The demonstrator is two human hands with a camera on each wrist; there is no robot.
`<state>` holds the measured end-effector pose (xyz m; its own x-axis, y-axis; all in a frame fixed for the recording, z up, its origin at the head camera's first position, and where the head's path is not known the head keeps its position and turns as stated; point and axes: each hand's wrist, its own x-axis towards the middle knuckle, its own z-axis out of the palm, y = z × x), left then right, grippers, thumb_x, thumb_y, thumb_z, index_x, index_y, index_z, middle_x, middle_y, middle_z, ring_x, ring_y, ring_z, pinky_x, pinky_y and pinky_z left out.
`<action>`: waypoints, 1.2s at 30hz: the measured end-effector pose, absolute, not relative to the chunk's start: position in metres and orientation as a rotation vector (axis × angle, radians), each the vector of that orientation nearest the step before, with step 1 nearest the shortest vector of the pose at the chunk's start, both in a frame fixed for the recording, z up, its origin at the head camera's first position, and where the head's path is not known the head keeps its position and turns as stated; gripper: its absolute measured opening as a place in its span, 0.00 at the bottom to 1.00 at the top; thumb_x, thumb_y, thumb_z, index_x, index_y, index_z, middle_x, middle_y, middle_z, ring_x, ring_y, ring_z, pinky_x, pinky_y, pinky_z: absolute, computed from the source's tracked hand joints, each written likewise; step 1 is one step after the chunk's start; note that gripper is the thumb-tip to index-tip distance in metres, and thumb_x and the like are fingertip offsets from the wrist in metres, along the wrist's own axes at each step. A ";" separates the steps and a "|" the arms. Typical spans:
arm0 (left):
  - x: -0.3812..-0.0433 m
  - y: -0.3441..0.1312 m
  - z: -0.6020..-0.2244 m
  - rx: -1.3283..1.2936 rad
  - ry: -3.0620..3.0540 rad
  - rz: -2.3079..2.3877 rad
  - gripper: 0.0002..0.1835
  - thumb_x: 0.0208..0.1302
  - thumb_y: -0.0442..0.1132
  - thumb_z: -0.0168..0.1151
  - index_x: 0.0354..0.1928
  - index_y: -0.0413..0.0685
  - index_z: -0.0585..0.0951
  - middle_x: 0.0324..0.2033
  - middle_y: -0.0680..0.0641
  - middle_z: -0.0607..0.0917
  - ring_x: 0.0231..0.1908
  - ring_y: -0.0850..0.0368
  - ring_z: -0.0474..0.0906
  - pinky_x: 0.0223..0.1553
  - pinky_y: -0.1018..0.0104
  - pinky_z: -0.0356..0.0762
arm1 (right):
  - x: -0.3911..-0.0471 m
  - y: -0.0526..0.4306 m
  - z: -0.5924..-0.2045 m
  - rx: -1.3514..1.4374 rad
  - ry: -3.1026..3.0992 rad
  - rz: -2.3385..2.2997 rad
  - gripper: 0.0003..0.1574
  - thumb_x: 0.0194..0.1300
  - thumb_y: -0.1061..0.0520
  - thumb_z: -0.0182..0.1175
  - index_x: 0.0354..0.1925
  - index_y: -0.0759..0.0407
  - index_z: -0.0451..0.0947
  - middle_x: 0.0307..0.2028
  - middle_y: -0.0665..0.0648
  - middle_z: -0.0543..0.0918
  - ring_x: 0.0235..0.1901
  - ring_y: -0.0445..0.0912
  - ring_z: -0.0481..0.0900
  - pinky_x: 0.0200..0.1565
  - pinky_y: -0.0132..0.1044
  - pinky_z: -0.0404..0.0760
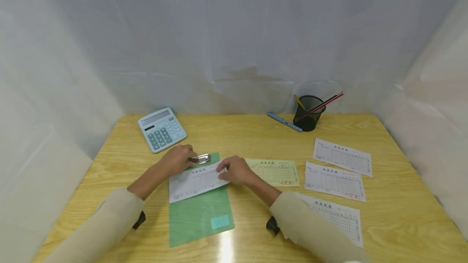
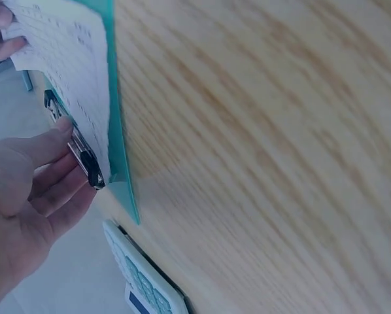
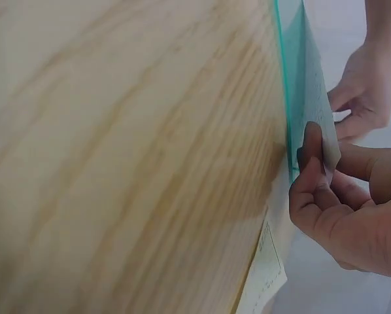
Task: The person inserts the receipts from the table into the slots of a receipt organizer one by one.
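A green clipboard (image 1: 199, 218) lies on the wooden table, its metal clip (image 1: 199, 158) at the far edge. My left hand (image 1: 177, 159) pinches that clip between thumb and fingers, as the left wrist view shows. Over the board's upper half is a white printed form (image 1: 193, 184), slightly tilted. My right hand (image 1: 237, 170) pinches the form's right end, thumb on one face and fingers on the other; in the right wrist view this end stands raised off the board. Just right of that hand, a yellow form (image 1: 274, 172) lies flat.
Several white forms (image 1: 335, 181) lie in a column on the right. A blue calculator (image 1: 162, 130) sits behind the left hand. At the back right stand a black mesh pen cup (image 1: 308, 119) with pencils and a blue pen-like stick (image 1: 284, 121) beside it.
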<state>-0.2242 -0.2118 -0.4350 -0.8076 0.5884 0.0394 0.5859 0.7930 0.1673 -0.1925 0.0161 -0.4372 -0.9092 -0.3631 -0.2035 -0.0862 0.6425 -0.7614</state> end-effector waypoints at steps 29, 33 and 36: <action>-0.214 -0.207 -0.435 1.061 3.013 0.080 0.07 0.62 0.32 0.60 0.38 0.38 0.84 0.31 0.44 0.80 0.31 0.54 0.77 0.34 0.66 0.80 | -0.201 -0.008 -0.438 -0.360 2.668 -1.024 0.10 0.56 0.64 0.65 0.40 0.58 0.83 0.48 0.57 0.84 0.52 0.50 0.78 0.57 0.44 0.76; -0.214 -0.207 -0.435 1.065 3.011 0.091 0.07 0.62 0.31 0.60 0.38 0.38 0.84 0.31 0.44 0.80 0.31 0.54 0.77 0.34 0.65 0.80 | -0.204 -0.010 -0.438 -0.365 2.684 -1.004 0.10 0.56 0.64 0.64 0.40 0.58 0.83 0.48 0.57 0.84 0.54 0.50 0.77 0.59 0.44 0.74; -0.214 -0.207 -0.435 1.075 3.012 0.093 0.06 0.61 0.31 0.61 0.38 0.38 0.84 0.31 0.44 0.80 0.31 0.53 0.77 0.34 0.64 0.80 | -0.206 -0.012 -0.438 -0.376 2.694 -0.977 0.10 0.56 0.63 0.64 0.40 0.58 0.83 0.46 0.55 0.85 0.53 0.50 0.78 0.58 0.43 0.75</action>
<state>-0.2139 -0.2067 -0.4347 -0.7727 0.6305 0.0735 0.6338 0.7727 0.0351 -0.2062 -0.0122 -0.4379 -0.9354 -0.3225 -0.1451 -0.1546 0.7420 -0.6524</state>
